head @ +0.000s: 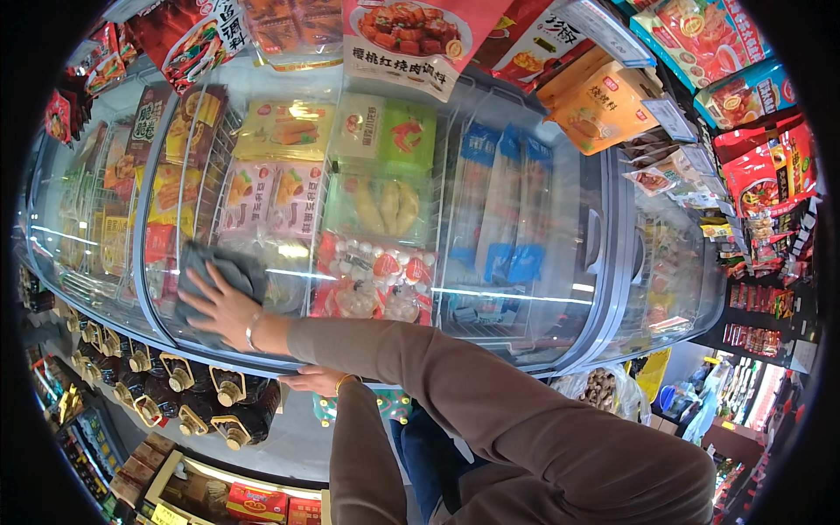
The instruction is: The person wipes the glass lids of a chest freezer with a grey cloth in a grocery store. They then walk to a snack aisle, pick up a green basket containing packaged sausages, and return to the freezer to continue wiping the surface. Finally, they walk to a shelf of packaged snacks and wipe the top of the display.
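My right hand [226,314], with a silver bracelet at the wrist, presses a dark grey cloth [259,269] flat against the freezer's glass lid [289,335], fingers spread. The cloth lies near the lid's left front corner. Closer to my body, my left hand [315,379] rests at the freezer's front rim [387,386], palm partly hidden; a thin yellow band circles that wrist. Beneath the glass, wire baskets hold pink packs [295,197], a yellow pack [282,131], green packs [394,207], a red-and-white bag [374,275] and blue-and-white bags [502,203].
Seasoning pouches [410,39] hang over the freezer's far side, and more packets [764,170] hang at right. Large dark bottles with handles [230,394] stand on the floor at front left, near a case with red boxes [256,502]. A plastic bag [604,390] sits at front right.
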Demonstrator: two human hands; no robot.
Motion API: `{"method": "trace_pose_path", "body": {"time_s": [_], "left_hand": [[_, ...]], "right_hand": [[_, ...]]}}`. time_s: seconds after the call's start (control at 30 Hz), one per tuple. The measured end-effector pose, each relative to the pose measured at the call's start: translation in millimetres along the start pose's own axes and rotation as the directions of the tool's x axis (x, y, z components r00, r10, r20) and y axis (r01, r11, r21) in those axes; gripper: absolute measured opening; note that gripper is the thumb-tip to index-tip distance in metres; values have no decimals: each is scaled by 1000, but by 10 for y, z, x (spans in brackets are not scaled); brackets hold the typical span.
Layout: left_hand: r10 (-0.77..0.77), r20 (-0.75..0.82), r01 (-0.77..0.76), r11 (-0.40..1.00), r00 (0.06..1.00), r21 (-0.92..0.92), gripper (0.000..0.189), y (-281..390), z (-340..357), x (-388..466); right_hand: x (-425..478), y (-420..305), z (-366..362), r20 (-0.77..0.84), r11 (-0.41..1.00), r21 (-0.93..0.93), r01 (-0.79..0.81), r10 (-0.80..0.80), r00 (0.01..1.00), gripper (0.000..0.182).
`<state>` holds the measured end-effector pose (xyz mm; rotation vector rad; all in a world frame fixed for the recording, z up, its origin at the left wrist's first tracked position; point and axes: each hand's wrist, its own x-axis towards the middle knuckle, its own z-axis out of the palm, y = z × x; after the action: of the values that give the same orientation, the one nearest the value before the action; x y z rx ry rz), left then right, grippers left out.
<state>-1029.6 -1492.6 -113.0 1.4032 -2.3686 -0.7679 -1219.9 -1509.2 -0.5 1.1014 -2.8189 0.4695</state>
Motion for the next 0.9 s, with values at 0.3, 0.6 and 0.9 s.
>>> {"method": "trace_pose_path", "body": {"time_s": [0.3,0.6,0.9], "left_hand": [[48,-20,-48,999,999,-25,59,-87,73,29],[38,-13,-38,999,999,34,58,-55,32,25],[11,36,-12,1000,999,21,61,29,-20,0]], "right_hand": [[-1320,537,-486,-52,997,76,-34,38,998,72],[-3050,1785,-1319,-170,677,-202,-708,688,706,63],[-4320,1050,-1248,-289,265,-100,-959,915,283,65]]}}
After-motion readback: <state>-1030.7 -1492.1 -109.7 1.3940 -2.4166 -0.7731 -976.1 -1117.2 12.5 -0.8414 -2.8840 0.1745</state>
